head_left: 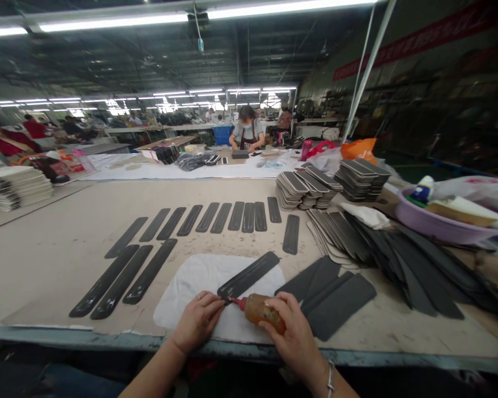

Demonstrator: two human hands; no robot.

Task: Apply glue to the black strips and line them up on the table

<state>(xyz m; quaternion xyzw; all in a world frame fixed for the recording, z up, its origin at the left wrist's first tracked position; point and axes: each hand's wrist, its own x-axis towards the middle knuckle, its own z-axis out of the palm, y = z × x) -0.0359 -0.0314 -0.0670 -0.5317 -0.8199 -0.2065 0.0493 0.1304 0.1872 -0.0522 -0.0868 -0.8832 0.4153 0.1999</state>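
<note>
My right hand is wrapped round a brownish glue bottle, tilted so its red nozzle touches or nearly touches the near end of a dark strip. That strip lies slantwise on a white cloth. My left hand has its fingers pressed together at the strip's near end, holding it there. Glossy lines show along the strip's edges. Several similar dark strips with shiny edges lie on the table to the left and beyond the cloth.
Dark flat pieces lie fanned at the right, near stacked strips. Farther right stands a purple basin holding a bottle and other items. Pale stacks sit at the far left. A person works across the table.
</note>
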